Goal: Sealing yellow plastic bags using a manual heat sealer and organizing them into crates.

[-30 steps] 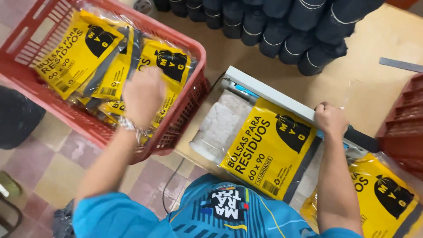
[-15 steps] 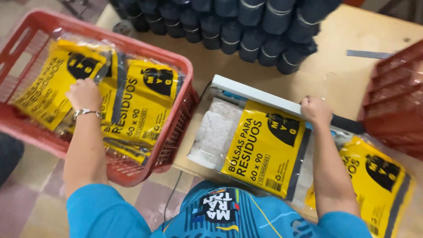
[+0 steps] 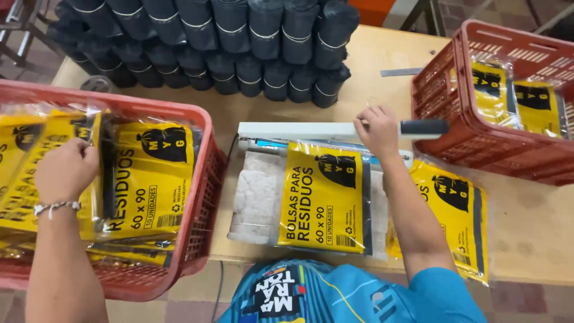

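Here my right hand point(image 3: 378, 128) is wrapped shut on the long white sealer arm point(image 3: 299, 130), which runs crosswise above the glossy yellow packet point(image 3: 326, 200) lying lengthwise toward me just below that grip. My left hand point(image 3: 64, 170), farther off, pinches another crinkly packet point(image 3: 146, 179) inside the red lattice basket point(image 3: 203, 197).

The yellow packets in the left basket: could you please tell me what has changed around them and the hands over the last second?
The left hand has moved from the middle of the left red basket to its left part and now rests on a yellow packet there. The right hand stays on the sealer arm, pressed down over the yellow packet on the sealer. The black rolls have not moved.
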